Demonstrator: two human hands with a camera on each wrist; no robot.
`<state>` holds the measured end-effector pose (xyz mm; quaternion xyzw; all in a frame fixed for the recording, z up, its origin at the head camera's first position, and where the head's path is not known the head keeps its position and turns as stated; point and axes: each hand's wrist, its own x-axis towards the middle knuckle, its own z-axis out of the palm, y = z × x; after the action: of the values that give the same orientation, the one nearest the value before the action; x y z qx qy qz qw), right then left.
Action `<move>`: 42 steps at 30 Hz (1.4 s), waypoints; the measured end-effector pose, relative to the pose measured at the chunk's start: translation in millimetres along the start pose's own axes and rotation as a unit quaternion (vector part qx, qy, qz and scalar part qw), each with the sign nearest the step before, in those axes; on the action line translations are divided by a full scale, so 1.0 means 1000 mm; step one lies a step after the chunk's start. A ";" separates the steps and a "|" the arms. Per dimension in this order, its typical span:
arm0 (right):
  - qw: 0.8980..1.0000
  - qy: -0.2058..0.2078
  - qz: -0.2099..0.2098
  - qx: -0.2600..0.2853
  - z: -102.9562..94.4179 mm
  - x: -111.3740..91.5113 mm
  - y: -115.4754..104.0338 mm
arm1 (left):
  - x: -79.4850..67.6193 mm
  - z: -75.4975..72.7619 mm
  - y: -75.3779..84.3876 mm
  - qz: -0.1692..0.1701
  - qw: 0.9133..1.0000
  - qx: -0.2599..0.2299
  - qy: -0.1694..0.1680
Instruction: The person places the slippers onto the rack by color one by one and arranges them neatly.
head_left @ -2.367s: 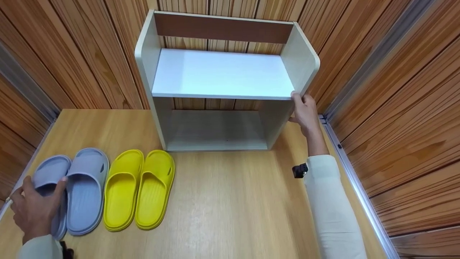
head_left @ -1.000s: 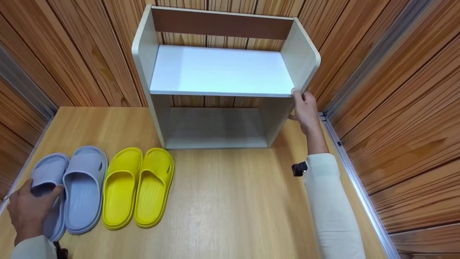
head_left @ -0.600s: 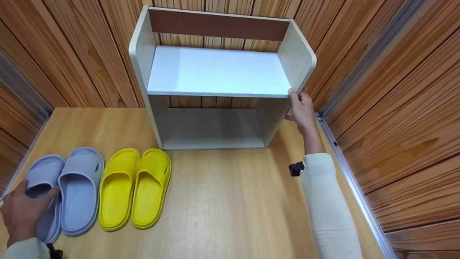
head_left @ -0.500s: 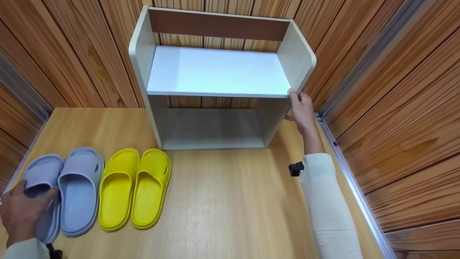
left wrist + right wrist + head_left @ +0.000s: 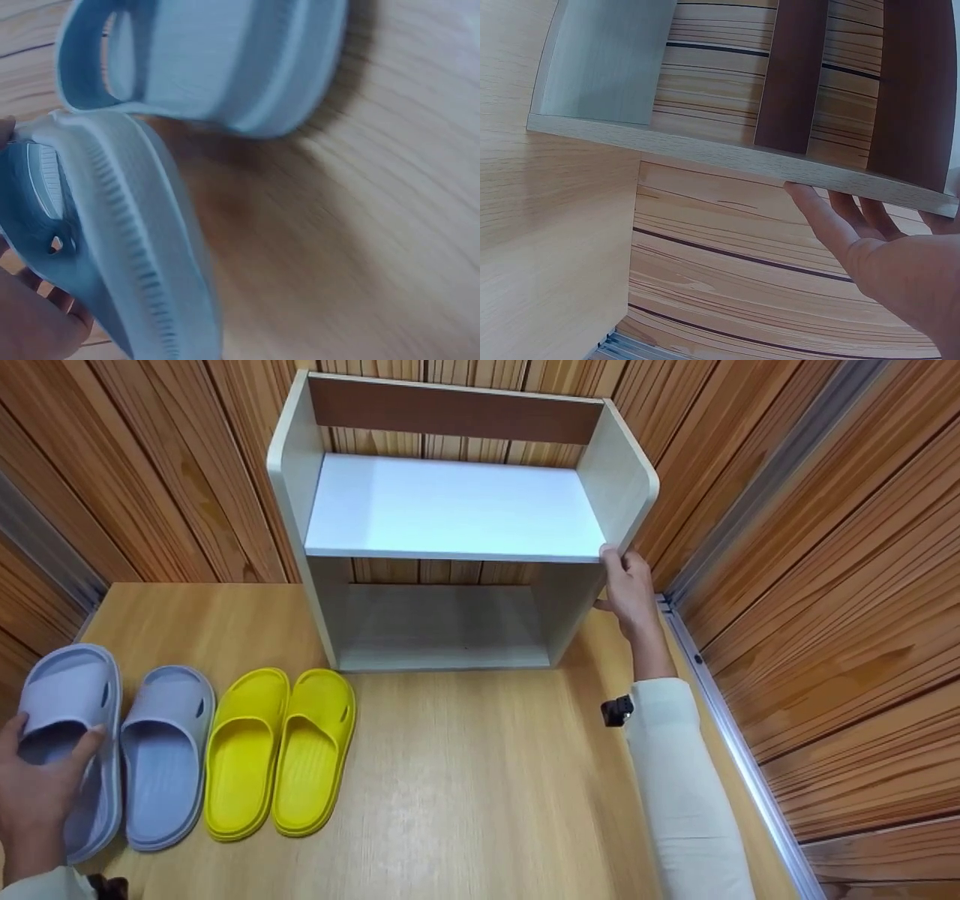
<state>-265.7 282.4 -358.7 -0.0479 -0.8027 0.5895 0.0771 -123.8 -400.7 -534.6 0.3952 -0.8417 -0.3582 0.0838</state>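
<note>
A grey-blue slipper (image 5: 71,690) is in my left hand (image 5: 37,791), gripped at its foot opening with the thumb on the right and fingers on the left. It is raised off the floor; the left wrist view has this slipper (image 5: 142,240) tilted, its ribbed side showing. Its mate (image 5: 169,750) lies flat just to the right. My right hand (image 5: 631,592) holds the right side panel of a two-tier shelf (image 5: 457,510), thumb at the front edge. In the right wrist view, fingers (image 5: 817,214) lie against the panel's outer face.
Two yellow slippers (image 5: 244,780) lie side by side, right of the grey-blue ones. The shelf stands on a wooden floor (image 5: 465,780) against a wood-plank wall (image 5: 180,472). A metal rail (image 5: 739,742) edges the floor at right.
My left hand has lifted the outer grey-blue slipper up from the floor, apart from its mate. The right hand keeps its place on the shelf.
</note>
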 end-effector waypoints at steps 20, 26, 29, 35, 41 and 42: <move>1.000 -0.006 0.008 0.009 0.000 0.002 0.000 | -0.065 -0.036 0.068 0.257 0.966 0.012 0.035; 1.000 -0.002 0.008 0.004 -0.001 0.001 -0.001 | -0.082 -0.046 0.085 0.343 0.937 -0.037 0.055; 1.000 0.000 0.000 0.011 0.000 0.000 -0.002 | -0.085 -0.050 0.090 0.391 0.916 -0.063 0.065; 1.000 -0.003 -0.012 0.012 0.001 -0.002 -0.001 | -0.091 -0.060 0.101 0.444 0.888 -0.099 0.065; 1.000 -0.005 -0.004 0.013 0.001 -0.002 -0.001 | -0.113 -0.067 0.120 0.479 0.869 -0.106 0.060; 1.000 -0.004 -0.002 0.012 0.001 -0.002 -0.001 | -0.116 -0.068 0.123 0.486 0.866 -0.106 0.059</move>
<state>-264.4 280.6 -357.9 -0.0430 -0.7961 0.5989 0.0751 -91.4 -300.2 -385.7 -0.0543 -0.8778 -0.3354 0.3377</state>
